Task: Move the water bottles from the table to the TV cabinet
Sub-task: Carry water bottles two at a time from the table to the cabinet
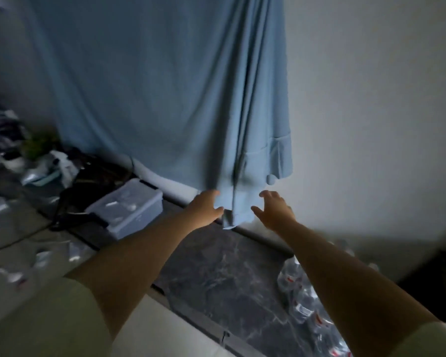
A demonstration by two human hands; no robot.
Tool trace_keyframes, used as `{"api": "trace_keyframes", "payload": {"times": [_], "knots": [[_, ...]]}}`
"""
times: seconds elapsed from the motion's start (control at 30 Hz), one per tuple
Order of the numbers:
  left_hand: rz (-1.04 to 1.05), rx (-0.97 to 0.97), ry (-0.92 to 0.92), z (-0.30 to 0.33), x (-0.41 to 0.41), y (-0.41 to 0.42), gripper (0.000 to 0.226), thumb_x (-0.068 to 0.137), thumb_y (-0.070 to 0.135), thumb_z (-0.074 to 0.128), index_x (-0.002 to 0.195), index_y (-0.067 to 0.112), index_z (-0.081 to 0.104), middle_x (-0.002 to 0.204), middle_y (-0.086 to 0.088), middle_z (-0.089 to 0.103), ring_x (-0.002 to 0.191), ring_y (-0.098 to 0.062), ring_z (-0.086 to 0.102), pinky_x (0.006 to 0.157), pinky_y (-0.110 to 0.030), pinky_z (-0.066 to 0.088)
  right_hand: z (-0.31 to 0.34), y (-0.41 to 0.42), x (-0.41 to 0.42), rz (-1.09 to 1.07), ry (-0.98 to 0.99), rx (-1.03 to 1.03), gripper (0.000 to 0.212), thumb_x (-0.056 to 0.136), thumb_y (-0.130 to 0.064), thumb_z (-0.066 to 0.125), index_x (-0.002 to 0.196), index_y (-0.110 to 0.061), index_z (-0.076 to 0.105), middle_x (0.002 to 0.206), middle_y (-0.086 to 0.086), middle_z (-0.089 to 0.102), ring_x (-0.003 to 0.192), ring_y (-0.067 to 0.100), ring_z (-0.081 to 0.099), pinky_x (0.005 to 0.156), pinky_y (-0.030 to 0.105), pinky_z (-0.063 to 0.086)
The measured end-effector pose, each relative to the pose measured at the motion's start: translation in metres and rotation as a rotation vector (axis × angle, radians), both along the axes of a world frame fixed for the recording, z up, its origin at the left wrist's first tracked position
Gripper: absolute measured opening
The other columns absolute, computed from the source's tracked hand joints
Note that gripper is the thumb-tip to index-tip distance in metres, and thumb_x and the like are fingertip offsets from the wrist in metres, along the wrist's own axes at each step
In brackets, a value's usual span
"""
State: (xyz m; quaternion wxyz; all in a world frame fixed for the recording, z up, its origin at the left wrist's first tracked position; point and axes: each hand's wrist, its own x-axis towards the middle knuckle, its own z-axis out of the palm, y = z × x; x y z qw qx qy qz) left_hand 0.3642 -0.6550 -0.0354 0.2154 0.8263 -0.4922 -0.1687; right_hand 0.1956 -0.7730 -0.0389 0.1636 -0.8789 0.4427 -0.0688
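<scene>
Clear plastic storage box (129,206) sits at left on the dark marble cabinet top (216,274). Left hand (206,206) and right hand (276,210) reach out spread and empty toward the hanging blue cloth (165,99). Water bottles (309,302) crowd under the right forearm; a careless sweep could topple them.

The right forearm hides part of the water bottles (303,300), the frame's bottom edge crops the rest, and the left-side clutter (16,155) blurs beyond telling.
</scene>
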Motion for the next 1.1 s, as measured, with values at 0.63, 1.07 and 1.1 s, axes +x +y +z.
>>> {"api": "trace_keyframes", "payload": {"times": [0.63, 1.07, 1.1], "knots": [[0.912, 0.040, -0.018, 0.001, 0.039, 0.556, 0.055, 0.091, 0.026, 0.060, 0.140, 0.010, 0.040, 0.135, -0.020, 0.050, 0.126, -0.031, 0.048, 0.099, -0.030, 0.037, -0.018, 0.436, 0.174, 0.912, 0.011, 0.009, 0.060, 0.093, -0.040, 0.056, 0.142, -0.013, 0.035, 0.143, 0.013, 0.040, 0.132, 0.031, 0.041, 0.106, 0.041, 0.038], [1.447, 0.048, 0.037, -0.003, -0.010, 0.792, 0.054, 0.091, 0.027, 0.060, 0.139, 0.013, 0.042, 0.133, -0.018, 0.052, 0.118, -0.032, 0.053, 0.097, -0.035, 0.044, -0.004, 0.697, 0.242, 1.414, 0.045, -0.007, 0.057, 0.094, -0.039, 0.056, 0.141, -0.015, 0.036, 0.138, 0.011, 0.044, 0.125, 0.029, 0.048, 0.096, 0.040, 0.043], [1.478, 0.059, 0.034, -0.003, -0.011, 0.806, 0.054, 0.090, 0.028, 0.060, 0.139, 0.014, 0.042, 0.133, -0.017, 0.052, 0.117, -0.031, 0.054, 0.096, -0.033, 0.045, -0.005, 0.715, 0.247, 1.457, 0.041, 0.002, 0.058, 0.093, -0.040, 0.056, 0.142, -0.014, 0.036, 0.139, 0.012, 0.044, 0.126, 0.029, 0.048, 0.097, 0.040, 0.043]]}}
